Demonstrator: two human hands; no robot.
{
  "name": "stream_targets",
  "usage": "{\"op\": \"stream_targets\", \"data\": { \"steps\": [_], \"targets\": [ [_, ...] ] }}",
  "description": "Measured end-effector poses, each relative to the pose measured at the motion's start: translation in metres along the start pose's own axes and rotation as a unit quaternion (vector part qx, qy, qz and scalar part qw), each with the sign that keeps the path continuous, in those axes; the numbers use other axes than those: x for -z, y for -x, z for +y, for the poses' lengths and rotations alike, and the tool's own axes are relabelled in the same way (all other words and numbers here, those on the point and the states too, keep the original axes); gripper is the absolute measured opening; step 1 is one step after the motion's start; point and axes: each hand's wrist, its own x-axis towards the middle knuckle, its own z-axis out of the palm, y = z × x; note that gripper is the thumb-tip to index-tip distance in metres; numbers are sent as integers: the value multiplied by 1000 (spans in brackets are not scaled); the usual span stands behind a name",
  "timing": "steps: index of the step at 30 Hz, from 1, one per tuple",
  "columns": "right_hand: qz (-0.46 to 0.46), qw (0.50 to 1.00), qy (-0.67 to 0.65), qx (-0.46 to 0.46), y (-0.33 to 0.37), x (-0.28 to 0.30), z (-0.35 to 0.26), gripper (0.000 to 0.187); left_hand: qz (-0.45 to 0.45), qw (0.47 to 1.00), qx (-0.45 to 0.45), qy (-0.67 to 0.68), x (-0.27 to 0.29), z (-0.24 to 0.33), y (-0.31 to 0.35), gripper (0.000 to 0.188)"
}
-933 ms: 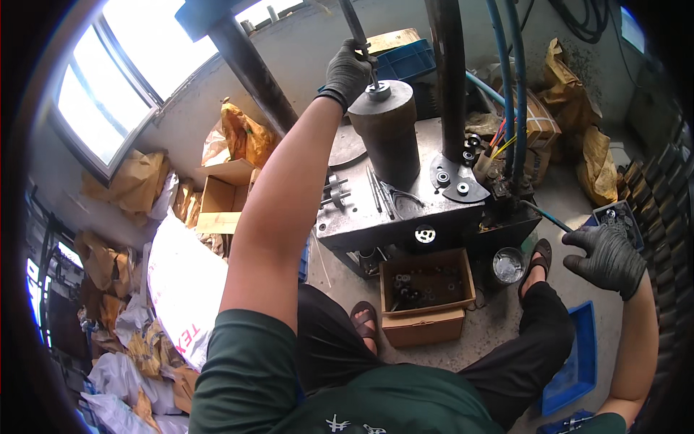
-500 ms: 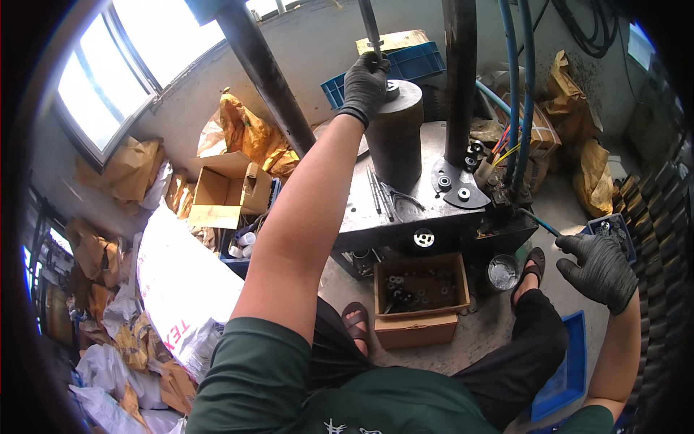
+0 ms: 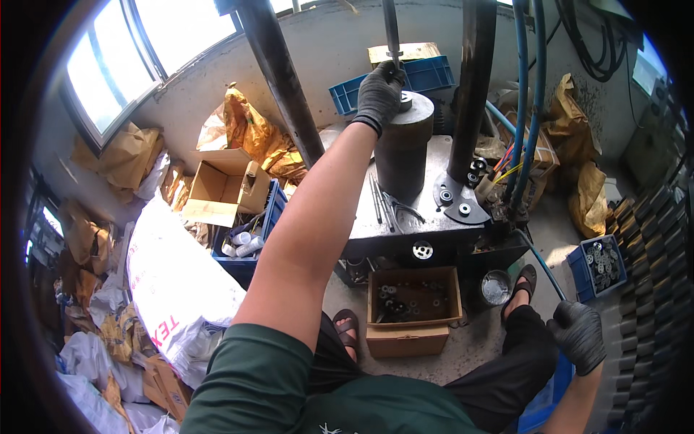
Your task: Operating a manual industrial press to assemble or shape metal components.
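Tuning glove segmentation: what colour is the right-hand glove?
Dark grey; the right-hand glove shows best in the head view.

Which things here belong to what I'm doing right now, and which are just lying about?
Apparently in use:
lever, at your right hand
rod and upright cylinder, by your left hand

Apparently just lying about:
white sack
open cardboard box
crumpled yellow-brown bag

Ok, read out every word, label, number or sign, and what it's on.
I won't copy wording, but here's where it stands:
White sack: large red letters, readable.
Same sack: fainter pink marks near its left edge, too blurred to read.
Green shirt: pale mark, cut off by the picture's lower edge, unreadable.
No other writing is clear enough.
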Motion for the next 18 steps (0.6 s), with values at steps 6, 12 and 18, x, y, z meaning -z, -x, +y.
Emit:
{"op": "stream_targets", "data": {
  "steps": [6,12,18],
  "targets": [
    [38,999,1,-9,1,-2,-2,25,11,1000,19,-14,1,6,5,24],
    [57,998,15,0,2,-4,-1,21,16,998,-9,-55,4,13,8,24],
    [74,997,11,-13,2,-6,-1,19,23,998,-3,-64,5,18,9,26]
  ]
}}
